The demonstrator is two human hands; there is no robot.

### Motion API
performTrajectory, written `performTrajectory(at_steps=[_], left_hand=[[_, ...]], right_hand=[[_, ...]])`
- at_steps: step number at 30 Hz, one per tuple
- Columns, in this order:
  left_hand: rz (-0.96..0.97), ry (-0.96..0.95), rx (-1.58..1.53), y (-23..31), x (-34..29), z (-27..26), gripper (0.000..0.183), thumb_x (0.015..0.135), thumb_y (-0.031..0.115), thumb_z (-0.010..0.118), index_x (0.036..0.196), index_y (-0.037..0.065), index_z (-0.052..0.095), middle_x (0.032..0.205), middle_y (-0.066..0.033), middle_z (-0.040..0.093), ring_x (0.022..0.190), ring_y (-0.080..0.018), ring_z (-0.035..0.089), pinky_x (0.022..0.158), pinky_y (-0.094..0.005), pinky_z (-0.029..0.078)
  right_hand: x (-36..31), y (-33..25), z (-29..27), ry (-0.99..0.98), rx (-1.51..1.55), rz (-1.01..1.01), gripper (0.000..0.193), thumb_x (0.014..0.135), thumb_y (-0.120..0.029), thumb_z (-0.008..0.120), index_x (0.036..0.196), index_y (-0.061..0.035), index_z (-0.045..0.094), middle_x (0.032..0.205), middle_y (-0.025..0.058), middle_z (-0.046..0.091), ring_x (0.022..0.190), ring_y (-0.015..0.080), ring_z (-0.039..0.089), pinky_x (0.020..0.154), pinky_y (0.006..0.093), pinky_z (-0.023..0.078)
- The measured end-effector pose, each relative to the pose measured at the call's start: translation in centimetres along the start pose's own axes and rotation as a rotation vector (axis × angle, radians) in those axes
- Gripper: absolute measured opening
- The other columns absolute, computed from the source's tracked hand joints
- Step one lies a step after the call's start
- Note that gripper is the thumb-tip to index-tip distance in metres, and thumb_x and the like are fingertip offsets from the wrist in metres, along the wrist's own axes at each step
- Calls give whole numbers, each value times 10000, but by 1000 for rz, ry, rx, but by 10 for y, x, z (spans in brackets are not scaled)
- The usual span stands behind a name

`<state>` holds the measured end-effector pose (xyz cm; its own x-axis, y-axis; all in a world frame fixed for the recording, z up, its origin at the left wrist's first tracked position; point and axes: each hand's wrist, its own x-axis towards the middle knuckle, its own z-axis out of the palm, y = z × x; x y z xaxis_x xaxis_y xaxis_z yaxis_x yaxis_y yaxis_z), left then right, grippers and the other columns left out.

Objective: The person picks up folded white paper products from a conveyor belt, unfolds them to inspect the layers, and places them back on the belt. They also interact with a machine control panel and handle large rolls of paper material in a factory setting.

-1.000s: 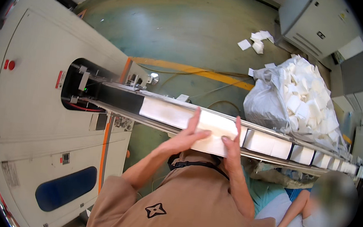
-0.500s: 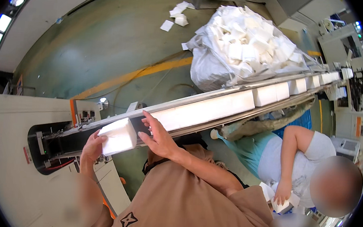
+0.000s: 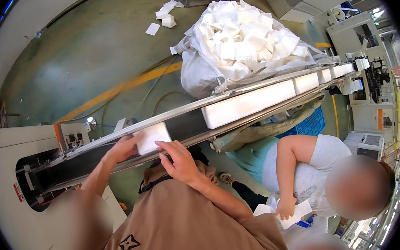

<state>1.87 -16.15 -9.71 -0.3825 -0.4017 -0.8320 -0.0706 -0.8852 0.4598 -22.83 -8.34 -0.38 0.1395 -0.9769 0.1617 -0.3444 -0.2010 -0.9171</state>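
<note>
A white stack of folded paper tissues [image 3: 154, 138] lies over the dark belt of a narrow conveyor [image 3: 183, 128]. At the stack's left end is my left hand [image 3: 124, 148], its fingers curled round that end and slightly blurred. My right hand [image 3: 180, 163] is at the near right corner, with fingertips against the stack and the thumb lower down, apart from the index finger. The underside of the stack is hidden. Farther right along the belt, a long row of white tissue stacks [image 3: 253, 103] begins after a bare stretch of belt.
Behind the conveyor stands a big white sack [image 3: 197, 73] heaped with loose tissue stacks. A machine opening [image 3: 31, 177] is at the conveyor's left end. To the right, a co-worker [image 3: 296, 153] handles white paper, near a blue crate [image 3: 309, 122]. Loose paper [image 3: 153, 28] lies on the floor.
The stack in my hands has gone from tilted above the belt's near edge to flatter over the belt. My right hand has come to touch it. The view has shifted right.
</note>
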Motion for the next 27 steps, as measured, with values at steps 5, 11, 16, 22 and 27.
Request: performTrajectory(at_steps=[5,11,16,22,27], left_hand=[[141,102,396,-6,21,58,721,985,498,583,1407,-63,422,1345,-152,563,1164,-204,584,979,-308,493],[651,365,841,-4,-55,59,415,999,363,542,1189,12,657,1126,-209,686,1061,-366,651,905,-433,515],[950,851,747,-38,-124,-2,202,943,188,627,1058,34,689,963,-147,696,912,-338,656,814,-426,508],[1088,1395,713,-91,-180,-94,99,880,73,664,964,46,708,887,-84,688,823,-274,636,762,-375,475],[1128,1583,659,-114,-198,-159,66,871,78,667,919,42,694,802,-77,642,784,-261,607,719,-380,446]], right_hand=[[1,5,-3,-1,-73,-34,313,840,-38,644,1153,-21,637,978,142,670,917,333,618,810,421,512],[6,15,13,-149,-344,-33,202,858,-72,634,1054,-63,683,887,117,673,800,314,619,729,430,494],[15,12,32,-172,-434,41,183,881,-101,635,1048,-65,704,953,120,704,881,313,654,793,401,523],[33,17,60,-305,-409,56,160,901,-113,637,1030,-44,704,968,132,707,903,315,654,807,397,513],[39,11,94,-360,-474,54,129,901,-153,663,976,-66,721,860,123,691,807,292,656,743,393,513]])
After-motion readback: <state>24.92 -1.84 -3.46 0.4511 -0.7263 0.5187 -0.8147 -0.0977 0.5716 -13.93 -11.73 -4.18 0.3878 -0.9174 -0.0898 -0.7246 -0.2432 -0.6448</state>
